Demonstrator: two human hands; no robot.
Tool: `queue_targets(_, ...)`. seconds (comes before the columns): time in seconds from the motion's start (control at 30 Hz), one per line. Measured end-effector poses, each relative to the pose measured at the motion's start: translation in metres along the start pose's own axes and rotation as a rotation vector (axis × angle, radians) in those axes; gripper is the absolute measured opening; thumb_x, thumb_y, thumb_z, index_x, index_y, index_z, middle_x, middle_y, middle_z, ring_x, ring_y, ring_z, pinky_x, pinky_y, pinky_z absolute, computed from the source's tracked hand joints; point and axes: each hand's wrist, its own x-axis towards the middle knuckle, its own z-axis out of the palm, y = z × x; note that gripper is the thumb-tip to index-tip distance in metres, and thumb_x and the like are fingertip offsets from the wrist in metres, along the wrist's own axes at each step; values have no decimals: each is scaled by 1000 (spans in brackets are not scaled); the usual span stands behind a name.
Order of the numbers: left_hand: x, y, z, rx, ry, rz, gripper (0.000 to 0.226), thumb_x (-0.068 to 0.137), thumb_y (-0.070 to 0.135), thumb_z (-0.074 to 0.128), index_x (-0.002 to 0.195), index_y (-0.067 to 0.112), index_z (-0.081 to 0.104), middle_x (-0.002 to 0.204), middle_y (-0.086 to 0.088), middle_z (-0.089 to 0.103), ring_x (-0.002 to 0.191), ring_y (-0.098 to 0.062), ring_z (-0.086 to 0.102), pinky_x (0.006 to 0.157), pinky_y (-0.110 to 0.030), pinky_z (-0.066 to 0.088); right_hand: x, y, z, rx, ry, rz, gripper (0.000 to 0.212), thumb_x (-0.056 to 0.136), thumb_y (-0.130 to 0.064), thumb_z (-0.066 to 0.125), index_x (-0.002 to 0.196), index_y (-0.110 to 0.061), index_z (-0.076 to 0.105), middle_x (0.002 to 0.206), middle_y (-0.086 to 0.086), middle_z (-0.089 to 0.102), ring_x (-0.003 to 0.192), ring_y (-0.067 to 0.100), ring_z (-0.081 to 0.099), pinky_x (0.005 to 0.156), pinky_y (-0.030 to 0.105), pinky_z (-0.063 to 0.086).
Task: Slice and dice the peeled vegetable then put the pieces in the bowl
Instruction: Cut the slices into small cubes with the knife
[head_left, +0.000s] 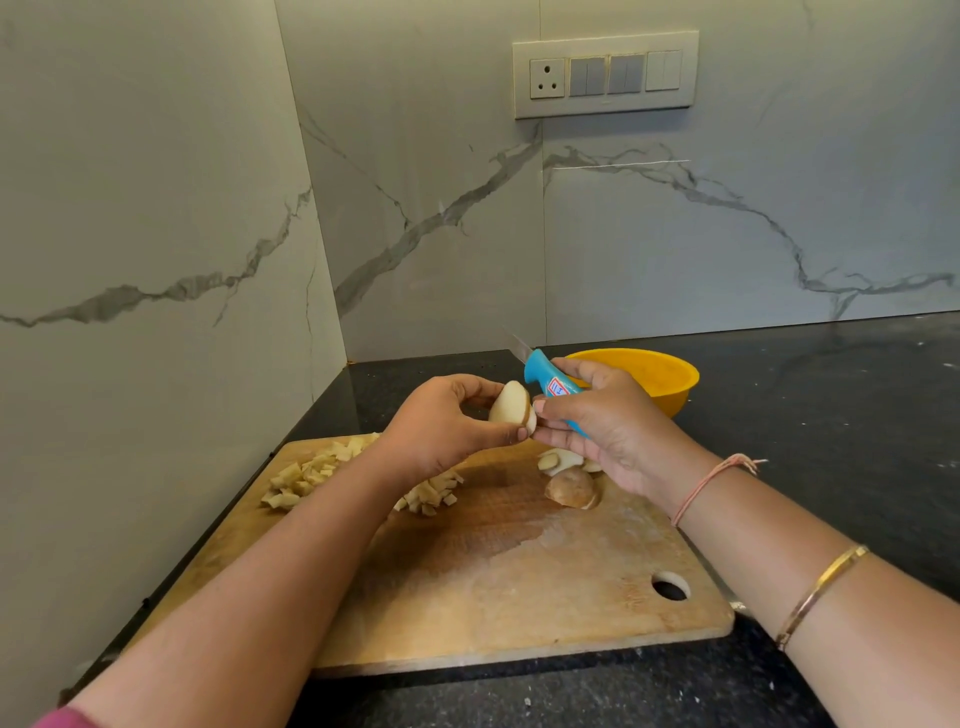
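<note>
Dark worktop (831, 415) carries a wooden board (519, 571), with the bowl (675, 374) just behind, probably kept near for loading. Left hand (441, 426) pinches a vegetable piece (511, 410) above the board. Right hand (608, 421) curls its fingers round the knife (550, 387), blade turned away, fingertips touching the piece, apparently to trim it. Dice (306, 475) lie at the board's left. The bowl's contents are hidden.

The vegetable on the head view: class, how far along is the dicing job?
Done: diced pieces lie heaped on the cutting board. In hand: the left hand holds a peeled chunk; the right hand grips the blue knife. Left: more chunks await cutting, and no pieces show in the yellow bowl.
</note>
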Motion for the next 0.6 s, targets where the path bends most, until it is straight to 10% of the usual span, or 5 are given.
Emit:
queue_targets(0.37,3,-1,1,-50,33,-44,52,78,27,74,126,15,59,115,1,66,94,-8,63,82,-20,52,2,2,0,-60,21,3,67,79,13,65,138,-11,43,123,14,50,98,26,63,75,33,57)
queue_targets(0.6,2,-5,-2,302,47,-72,59,81,40,71,133,18,52,125,1,60,105,-12,57,90,-26,49,3,4,-6,-812,167,-263,68,84,1,64,143,-18,37,136,9,47,116,24,53,89,33,52)
